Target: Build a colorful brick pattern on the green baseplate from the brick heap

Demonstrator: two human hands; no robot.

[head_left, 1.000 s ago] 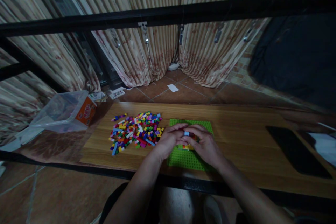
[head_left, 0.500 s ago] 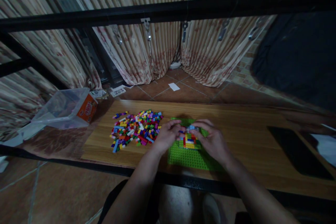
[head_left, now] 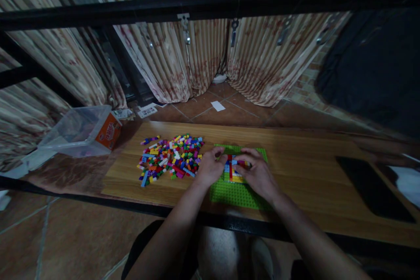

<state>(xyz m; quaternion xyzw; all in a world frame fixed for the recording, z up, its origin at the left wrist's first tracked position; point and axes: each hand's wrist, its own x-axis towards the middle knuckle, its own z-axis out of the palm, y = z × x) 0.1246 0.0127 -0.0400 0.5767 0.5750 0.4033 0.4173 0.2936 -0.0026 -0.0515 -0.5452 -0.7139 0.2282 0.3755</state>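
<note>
A green studded baseplate [head_left: 236, 197] lies on the wooden table. On it sits a low build of coloured toy bricks [head_left: 236, 179], with yellow, red, white and light blue pieces showing. My left hand [head_left: 211, 167] is at the build's left side, fingers curled and thumb touching its edge; whatever is between the fingertips is too small to make out. From the right, my right hand [head_left: 259, 173] reaches over the build, thumb and fingers closed around toy bricks on its upper part. These fingers hide part of the build.
A spread heap of loose toy bricks [head_left: 173, 157] lies left of the baseplate. A clear plastic bin [head_left: 78, 133] with an orange label stands on the floor beyond the table's left end. A black flat panel [head_left: 374, 188] rests at the right. A dark bar [head_left: 210, 6] crosses overhead.
My right hand has shifted slightly left and lower over the build, and the light blue brick at its fingertips is now mostly covered. My left hand's fingers have drawn back slightly. The view tilted a little.
</note>
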